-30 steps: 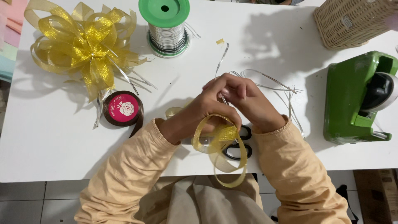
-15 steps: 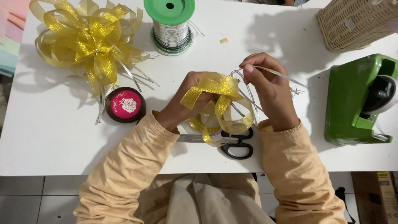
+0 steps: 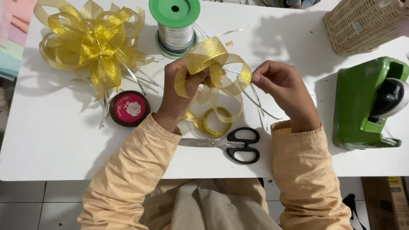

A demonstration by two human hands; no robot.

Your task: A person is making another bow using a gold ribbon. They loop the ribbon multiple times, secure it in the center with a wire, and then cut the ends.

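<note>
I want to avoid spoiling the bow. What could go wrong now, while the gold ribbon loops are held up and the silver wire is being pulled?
1. The left hand alone pinches the gold ribbon loops; if that pinch loosens, they may spring apart.
2. The right hand pulls thin silver wire; too much pull might crush the sheer ribbon.
3. Loose wire ends trail toward the scissors and could snag.

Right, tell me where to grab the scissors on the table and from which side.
Take the scissors by the black loop handles, coming from above on the right hand side. They lie flat near the table edge, handles pointing right and blades pointing left under the left hand's sleeve, so the loops are the open, blunt end.
</note>
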